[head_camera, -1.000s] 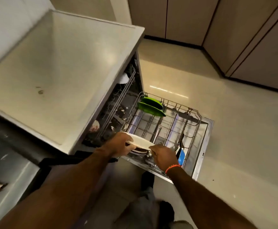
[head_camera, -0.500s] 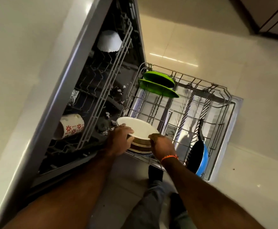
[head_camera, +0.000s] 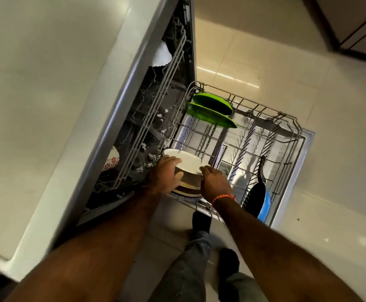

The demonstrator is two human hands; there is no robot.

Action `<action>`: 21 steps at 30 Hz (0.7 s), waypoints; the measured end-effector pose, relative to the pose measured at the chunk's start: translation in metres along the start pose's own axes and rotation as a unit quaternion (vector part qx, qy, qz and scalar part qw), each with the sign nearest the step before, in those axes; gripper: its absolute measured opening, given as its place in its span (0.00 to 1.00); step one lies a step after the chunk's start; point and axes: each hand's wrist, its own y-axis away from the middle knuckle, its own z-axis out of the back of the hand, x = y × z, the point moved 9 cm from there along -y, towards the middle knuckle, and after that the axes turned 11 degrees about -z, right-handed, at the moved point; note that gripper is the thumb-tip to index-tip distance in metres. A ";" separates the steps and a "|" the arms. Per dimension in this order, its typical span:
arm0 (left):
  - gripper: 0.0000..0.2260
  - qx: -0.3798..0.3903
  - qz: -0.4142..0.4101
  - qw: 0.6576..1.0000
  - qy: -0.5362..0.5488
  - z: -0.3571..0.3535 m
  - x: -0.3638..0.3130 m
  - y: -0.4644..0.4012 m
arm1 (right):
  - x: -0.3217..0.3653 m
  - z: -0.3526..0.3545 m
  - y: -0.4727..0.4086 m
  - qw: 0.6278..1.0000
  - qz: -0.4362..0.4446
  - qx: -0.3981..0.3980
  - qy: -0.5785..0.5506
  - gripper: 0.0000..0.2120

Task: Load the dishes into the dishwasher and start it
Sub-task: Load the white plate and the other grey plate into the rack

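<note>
1. The dishwasher [head_camera: 134, 88] stands open with its lower rack [head_camera: 264, 136] pulled out over the dropped door.
2. Both hands are on a white plate [head_camera: 185, 159] at the near left corner of that rack. The left hand [head_camera: 166, 175] wraps its fingers over the plate's left edge, and the right hand [head_camera: 213, 182] pinches the right edge; each is grasping the plate, not released.
3. The plate sits tilted among the tines, just in front of a brown-rimmed dish [head_camera: 188, 183] already standing there. I cannot tell whether it is fully seated in a slot, since the hands cover its lower part.
4. Already loaded in the lower rack: two green plates [head_camera: 212, 110] upright at the far left, and a blue pan [head_camera: 259, 199] with a dark inside at the near right.
5. In the upper rack [head_camera: 162, 101], a white bowl [head_camera: 161, 55] and a flower-patterned cup [head_camera: 111, 160] are in place.
6. Judged from this, loading is well under way, with much of the lower rack's middle free.
7. Still to do: let go of the plate, add any remaining dishes, slide the rack in, shut the door and start the machine.
</note>
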 end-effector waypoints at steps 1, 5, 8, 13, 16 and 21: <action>0.24 0.003 0.002 1.000 -0.001 0.005 -0.007 0.007 | 0.002 0.009 0.009 1.000 0.002 -0.001 -0.001 0.25; 0.26 -0.003 0.018 1.000 0.004 0.030 -0.039 0.044 | 0.022 0.046 0.053 0.999 0.032 0.015 0.011 0.25; 0.26 -0.003 0.028 0.999 0.016 0.042 -0.060 0.067 | 0.031 0.070 0.075 0.998 0.049 0.027 0.037 0.26; 0.24 -0.098 0.051 0.988 0.111 0.089 -0.099 0.158 | 0.075 0.141 0.160 0.988 0.119 -0.008 0.101 0.28; 0.18 -0.164 0.045 0.979 0.112 0.115 -0.115 0.222 | 0.108 0.168 0.215 0.975 0.178 -0.039 0.129 0.24; 0.13 -0.286 0.086 0.949 0.099 0.144 -0.113 0.358 | 0.172 0.164 0.306 0.935 0.302 -0.059 0.175 0.20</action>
